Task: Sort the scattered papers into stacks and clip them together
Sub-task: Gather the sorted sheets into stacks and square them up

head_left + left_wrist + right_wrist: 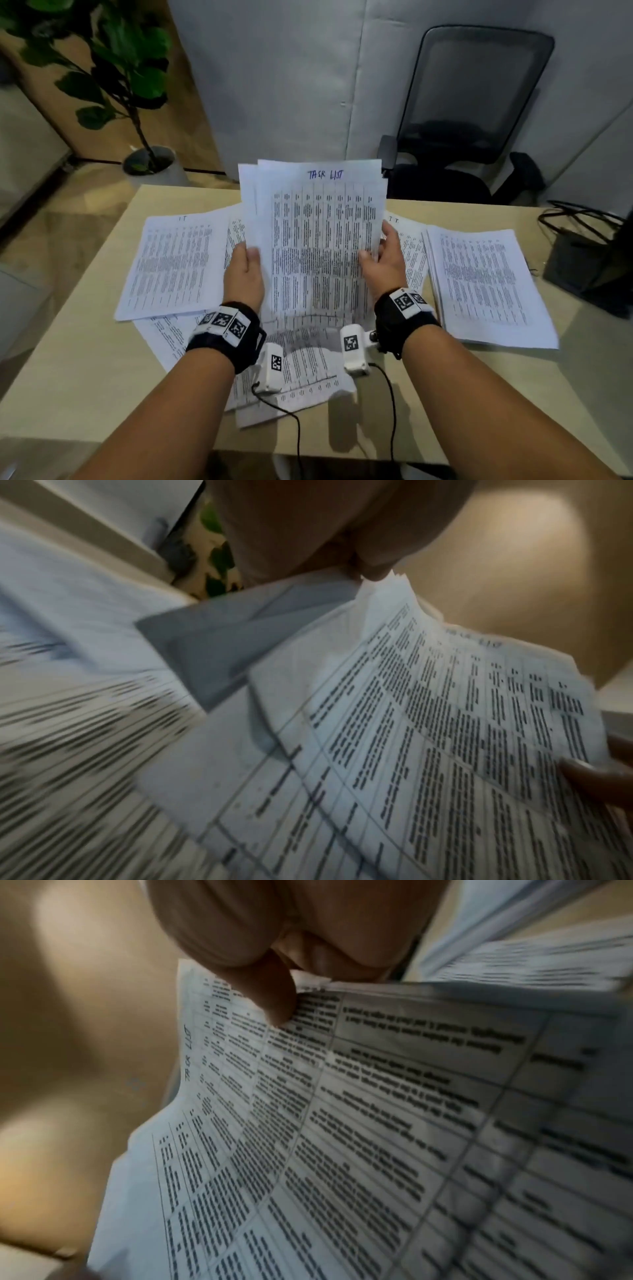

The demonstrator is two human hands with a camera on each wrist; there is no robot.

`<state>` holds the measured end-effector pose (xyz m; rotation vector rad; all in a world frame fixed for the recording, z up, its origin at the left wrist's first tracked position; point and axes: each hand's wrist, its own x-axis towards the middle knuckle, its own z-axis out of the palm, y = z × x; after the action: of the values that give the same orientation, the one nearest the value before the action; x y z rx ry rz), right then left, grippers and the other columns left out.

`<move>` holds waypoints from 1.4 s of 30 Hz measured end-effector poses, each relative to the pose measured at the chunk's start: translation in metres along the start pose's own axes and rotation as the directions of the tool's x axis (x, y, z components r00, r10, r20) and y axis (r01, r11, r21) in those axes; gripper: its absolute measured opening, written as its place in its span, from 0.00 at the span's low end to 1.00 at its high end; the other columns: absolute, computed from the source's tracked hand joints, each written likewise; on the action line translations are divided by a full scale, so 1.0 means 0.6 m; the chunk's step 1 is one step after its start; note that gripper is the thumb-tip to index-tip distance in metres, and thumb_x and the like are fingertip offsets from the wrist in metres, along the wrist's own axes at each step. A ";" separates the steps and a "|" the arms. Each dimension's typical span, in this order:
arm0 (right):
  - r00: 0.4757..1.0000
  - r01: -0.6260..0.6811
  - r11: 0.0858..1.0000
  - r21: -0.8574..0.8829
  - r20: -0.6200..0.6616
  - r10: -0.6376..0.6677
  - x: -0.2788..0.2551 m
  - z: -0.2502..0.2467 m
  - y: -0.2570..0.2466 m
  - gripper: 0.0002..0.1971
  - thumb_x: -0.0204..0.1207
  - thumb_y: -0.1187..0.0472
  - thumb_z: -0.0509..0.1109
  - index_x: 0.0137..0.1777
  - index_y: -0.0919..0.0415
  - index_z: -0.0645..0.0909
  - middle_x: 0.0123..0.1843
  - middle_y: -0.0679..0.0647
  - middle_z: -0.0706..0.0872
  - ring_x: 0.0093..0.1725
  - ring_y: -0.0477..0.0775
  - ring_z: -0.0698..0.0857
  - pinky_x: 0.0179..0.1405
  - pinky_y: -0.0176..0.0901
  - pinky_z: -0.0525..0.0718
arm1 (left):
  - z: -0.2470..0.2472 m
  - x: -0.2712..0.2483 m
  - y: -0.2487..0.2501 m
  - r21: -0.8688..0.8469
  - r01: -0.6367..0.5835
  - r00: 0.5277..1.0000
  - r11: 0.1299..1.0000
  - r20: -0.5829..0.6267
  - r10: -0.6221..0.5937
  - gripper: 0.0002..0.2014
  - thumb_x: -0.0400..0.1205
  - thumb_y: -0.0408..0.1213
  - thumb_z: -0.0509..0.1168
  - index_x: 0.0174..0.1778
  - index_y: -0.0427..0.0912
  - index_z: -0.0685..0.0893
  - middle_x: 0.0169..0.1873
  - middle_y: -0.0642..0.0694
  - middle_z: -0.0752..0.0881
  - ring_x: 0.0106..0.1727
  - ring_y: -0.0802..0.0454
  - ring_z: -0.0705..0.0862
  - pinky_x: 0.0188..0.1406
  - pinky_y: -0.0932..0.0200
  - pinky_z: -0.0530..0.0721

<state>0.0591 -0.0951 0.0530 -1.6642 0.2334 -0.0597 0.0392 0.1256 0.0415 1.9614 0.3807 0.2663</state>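
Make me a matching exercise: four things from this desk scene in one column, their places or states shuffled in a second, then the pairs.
1. TASK LIST bundle
2. thick paper stack
3. office chair
4. potted plant

A. far left, on the floor
B. lying on the desk, right side
C. held upright by the left hand and the right hand
D. behind the desk, right

Pairs: 1-C, 2-B, 3-D, 4-A

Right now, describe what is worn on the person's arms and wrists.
Both forearms are bare, with no sleeves. Each wrist carries a black strap set with white blocks printed with black square code markers. A small white camera unit, also marked, hangs under each wrist, and a thin black cable trails from each unit towards the body.
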 end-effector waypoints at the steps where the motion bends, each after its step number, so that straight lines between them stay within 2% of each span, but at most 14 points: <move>1: 0.997 0.071 0.997 0.014 -0.019 -0.071 0.002 0.001 -0.020 0.33 0.79 0.72 0.63 0.74 0.37 0.63 0.56 0.48 0.82 0.51 0.42 0.85 0.41 0.31 0.85 | 0.001 0.006 0.020 -0.030 -0.057 0.998 0.998 -0.031 0.056 0.17 0.89 0.44 0.50 0.65 0.35 0.73 0.54 0.40 0.82 0.58 0.40 0.81 0.61 0.46 0.78; 4: 0.978 0.204 0.978 0.046 -0.056 -0.201 -0.003 -0.002 -0.056 0.35 0.77 0.73 0.66 0.74 0.38 0.61 0.56 0.53 0.81 0.51 0.43 0.85 0.50 0.36 0.85 | 0.004 0.009 0.063 -0.136 -0.147 0.987 0.980 -0.087 0.136 0.14 0.88 0.43 0.55 0.66 0.40 0.72 0.47 0.49 0.82 0.48 0.47 0.82 0.53 0.48 0.81; 7: 0.985 0.172 0.984 0.057 -0.033 -0.170 -0.015 -0.010 -0.049 0.32 0.76 0.75 0.66 0.73 0.47 0.62 0.61 0.48 0.79 0.62 0.50 0.81 0.62 0.53 0.84 | 0.008 -0.007 0.068 -0.238 -0.100 0.994 0.966 -0.057 0.089 0.13 0.86 0.38 0.60 0.65 0.43 0.70 0.51 0.49 0.83 0.53 0.48 0.83 0.59 0.45 0.84; 10: 0.997 0.072 0.996 0.052 0.007 -0.073 -0.031 -0.017 -0.025 0.30 0.76 0.74 0.65 0.68 0.42 0.62 0.58 0.41 0.77 0.61 0.50 0.81 0.57 0.59 0.86 | 0.018 -0.024 0.060 -0.232 -0.050 0.998 0.972 0.014 0.054 0.15 0.85 0.35 0.61 0.66 0.45 0.68 0.49 0.45 0.80 0.51 0.46 0.82 0.61 0.40 0.83; 14: 0.996 0.084 0.996 0.020 -0.007 -0.084 -0.029 -0.019 -0.027 0.25 0.78 0.73 0.62 0.63 0.42 0.63 0.55 0.46 0.78 0.56 0.50 0.81 0.55 0.64 0.86 | 0.032 -0.029 0.077 -0.249 -0.076 0.997 0.965 -0.009 0.076 0.14 0.87 0.34 0.58 0.67 0.43 0.66 0.40 0.48 0.75 0.42 0.54 0.77 0.49 0.58 0.80; 19: 0.990 0.131 0.990 0.058 -0.053 -0.128 -0.020 -0.026 -0.015 0.23 0.77 0.73 0.64 0.61 0.46 0.65 0.55 0.52 0.80 0.54 0.52 0.83 0.50 0.55 0.89 | 0.038 -0.037 0.088 -0.252 -0.153 0.987 0.956 -0.078 0.137 0.06 0.87 0.41 0.59 0.51 0.43 0.70 0.33 0.54 0.72 0.32 0.62 0.72 0.35 0.63 0.73; 22: 0.999 -0.010 0.998 0.066 0.046 0.007 -0.034 -0.035 0.031 0.25 0.77 0.78 0.61 0.60 0.47 0.64 0.56 0.54 0.80 0.51 0.49 0.83 0.47 0.51 0.90 | 0.046 -0.052 0.049 -0.266 -0.046 0.998 0.963 0.034 0.058 0.09 0.85 0.39 0.63 0.58 0.51 0.71 0.47 0.52 0.82 0.48 0.58 0.82 0.40 0.64 0.79; 25: 0.980 -0.115 0.990 -0.079 0.152 0.126 -0.045 -0.042 0.082 0.25 0.77 0.77 0.61 0.63 0.48 0.63 0.55 0.54 0.82 0.55 0.51 0.85 0.41 0.38 0.88 | 0.056 -0.079 0.014 -0.271 0.118 0.986 0.955 0.148 -0.080 0.14 0.85 0.35 0.62 0.63 0.57 0.72 0.52 0.55 0.83 0.51 0.60 0.82 0.34 0.67 0.79; 27: 0.984 -0.092 0.988 -0.124 0.139 0.109 -0.040 -0.048 0.089 0.22 0.76 0.75 0.64 0.62 0.50 0.67 0.55 0.51 0.84 0.56 0.48 0.84 0.49 0.45 0.88 | 0.058 -0.081 0.019 -0.272 0.174 0.981 0.946 0.136 -0.141 0.14 0.86 0.34 0.61 0.63 0.58 0.74 0.52 0.55 0.84 0.51 0.58 0.83 0.36 0.65 0.79; 31: 0.996 -0.068 0.988 -0.140 0.049 0.076 -0.018 -0.082 0.048 0.06 0.79 0.66 0.66 0.50 0.53 0.77 0.49 0.52 0.86 0.47 0.52 0.85 0.45 0.45 0.87 | 0.057 -0.029 0.058 -0.229 0.107 0.993 0.968 -0.028 -0.116 0.14 0.85 0.33 0.61 0.67 0.44 0.76 0.50 0.47 0.84 0.48 0.46 0.83 0.42 0.59 0.78; 35: 0.972 -0.223 0.940 0.256 0.136 0.194 -0.012 -0.105 0.039 0.12 0.79 0.68 0.68 0.62 0.64 0.78 0.53 0.60 0.84 0.48 0.58 0.86 0.44 0.49 0.88 | 0.075 0.006 0.060 -0.282 0.178 0.981 0.943 -0.024 -0.193 0.12 0.84 0.37 0.62 0.63 0.44 0.75 0.47 0.48 0.82 0.47 0.47 0.82 0.48 0.53 0.82; 37: 0.949 -0.316 0.828 0.464 0.155 0.275 -0.020 -0.108 0.048 0.27 0.74 0.68 0.73 0.73 0.66 0.71 0.58 0.61 0.83 0.52 0.59 0.85 0.45 0.49 0.88 | 0.102 0.008 0.029 -0.226 0.270 0.962 0.936 0.025 -0.272 0.28 0.78 0.49 0.64 0.72 0.41 0.71 0.62 0.39 0.82 0.62 0.39 0.82 0.63 0.41 0.81; 40: 0.917 -0.376 0.730 0.571 0.117 0.380 -0.034 -0.122 0.070 0.21 0.71 0.68 0.76 0.64 0.61 0.76 0.56 0.61 0.87 0.58 0.65 0.84 0.58 0.62 0.85 | 0.168 0.021 -0.074 -0.067 0.426 0.901 0.902 0.119 -0.417 0.46 0.66 0.61 0.61 0.76 0.37 0.65 0.71 0.28 0.74 0.70 0.28 0.76 0.66 0.28 0.76; 42: 0.902 -0.415 0.816 0.402 0.063 0.427 -0.043 -0.135 0.084 0.15 0.72 0.62 0.76 0.58 0.59 0.79 0.54 0.61 0.88 0.56 0.64 0.86 0.61 0.66 0.83 | 0.181 -0.018 -0.025 0.023 0.484 0.863 0.875 0.155 -0.481 0.43 0.73 0.58 0.62 0.80 0.37 0.60 0.73 0.29 0.73 0.70 0.27 0.75 0.67 0.30 0.76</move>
<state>0.0134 -0.1737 0.0147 -1.1636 0.5722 0.1925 0.0657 0.0358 -0.0166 1.7863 0.7468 -0.2089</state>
